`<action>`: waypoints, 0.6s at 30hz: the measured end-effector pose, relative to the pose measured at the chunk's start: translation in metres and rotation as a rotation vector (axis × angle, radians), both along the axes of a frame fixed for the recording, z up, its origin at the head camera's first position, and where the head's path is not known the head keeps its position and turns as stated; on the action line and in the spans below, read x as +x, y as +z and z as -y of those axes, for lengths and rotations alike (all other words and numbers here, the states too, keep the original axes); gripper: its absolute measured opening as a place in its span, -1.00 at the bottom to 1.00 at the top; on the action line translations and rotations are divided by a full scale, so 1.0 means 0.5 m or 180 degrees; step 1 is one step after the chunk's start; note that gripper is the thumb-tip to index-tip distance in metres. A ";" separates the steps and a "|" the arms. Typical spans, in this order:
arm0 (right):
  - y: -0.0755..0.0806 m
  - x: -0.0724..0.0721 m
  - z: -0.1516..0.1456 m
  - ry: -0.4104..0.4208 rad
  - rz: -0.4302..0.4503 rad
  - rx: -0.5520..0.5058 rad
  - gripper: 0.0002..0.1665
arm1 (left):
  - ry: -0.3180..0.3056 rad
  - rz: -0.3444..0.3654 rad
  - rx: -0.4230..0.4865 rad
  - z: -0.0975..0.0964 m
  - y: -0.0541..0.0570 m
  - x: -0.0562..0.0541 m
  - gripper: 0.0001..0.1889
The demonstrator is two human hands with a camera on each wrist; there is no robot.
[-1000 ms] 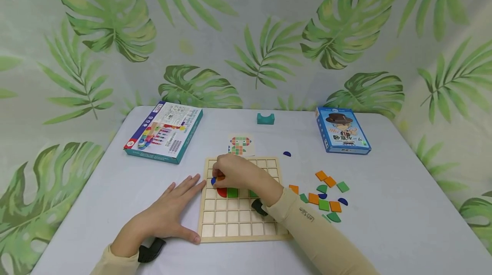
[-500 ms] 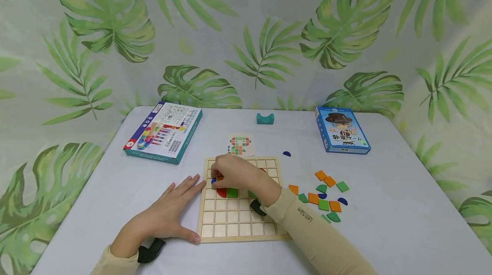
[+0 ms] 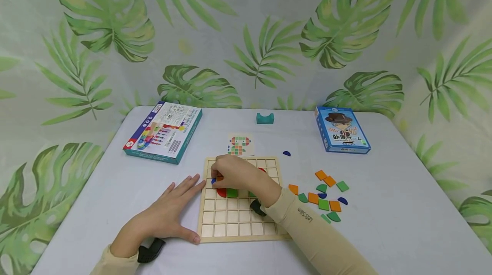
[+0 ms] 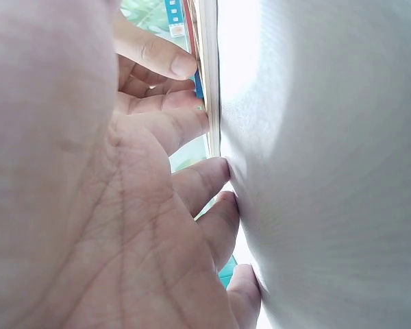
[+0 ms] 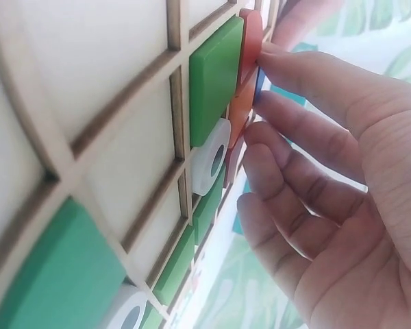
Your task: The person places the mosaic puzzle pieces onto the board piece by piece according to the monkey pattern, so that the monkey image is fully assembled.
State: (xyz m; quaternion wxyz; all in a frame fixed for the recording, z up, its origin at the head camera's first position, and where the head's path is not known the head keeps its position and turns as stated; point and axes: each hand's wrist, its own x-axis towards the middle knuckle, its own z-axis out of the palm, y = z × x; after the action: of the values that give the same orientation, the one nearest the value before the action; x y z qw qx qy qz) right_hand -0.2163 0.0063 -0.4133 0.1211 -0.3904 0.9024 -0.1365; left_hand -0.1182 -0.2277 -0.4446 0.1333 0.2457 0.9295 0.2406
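My right hand (image 3: 236, 172) is over the left part of the wooden grid board (image 3: 246, 238). Its thumb and forefinger pinch a blue rounded piece (image 5: 259, 82) at a left-edge cell. Beside it are an orange piece (image 5: 241, 106), a red piece (image 5: 250, 44) and a green square (image 5: 216, 79). A white ring-shaped piece (image 5: 211, 159) and further green pieces sit in other cells. My left hand (image 3: 165, 211) lies with spread fingers on the table, its thumb and forefinger touching the board's left edge. The right hand covers several cells in the head view.
A pattern card (image 3: 241, 144) lies behind the board. Loose orange squares (image 3: 313, 198), green pieces (image 3: 334, 216) and blue half-rounds (image 3: 343, 201) are scattered to the right. Two game boxes, one on the left (image 3: 163, 132) and a blue one (image 3: 343, 130), flank a teal block (image 3: 265, 118).
My right hand and forearm have shifted very slightly left, baring part of a red piece behind the wrist. The left hand stays put.
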 end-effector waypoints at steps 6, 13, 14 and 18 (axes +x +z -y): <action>-0.001 -0.003 -0.009 0.0048 -0.0010 -0.0035 -0.78 | 0.0007 0.0008 -0.0005 -0.001 -0.001 0.000 0.46; 0.016 -0.018 -0.056 -0.0124 0.0093 -0.0097 -0.81 | 0.0022 0.0011 -0.0008 -0.004 0.001 0.001 0.47; 0.019 -0.022 -0.068 -0.0151 0.0107 -0.0135 -0.83 | 0.0028 0.0013 -0.0009 -0.004 0.001 0.001 0.47; 0.028 -0.044 -0.128 -0.0293 0.0111 -0.0267 -0.85 | 0.0043 0.0014 -0.0019 -0.005 -0.001 0.001 0.47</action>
State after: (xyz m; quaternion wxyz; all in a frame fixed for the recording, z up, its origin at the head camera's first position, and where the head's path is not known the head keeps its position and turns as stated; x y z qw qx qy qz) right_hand -0.2381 0.0700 -0.3995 0.1139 -0.3508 0.9106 -0.1864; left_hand -0.1177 -0.2255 -0.4450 0.1343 0.2384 0.9316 0.2391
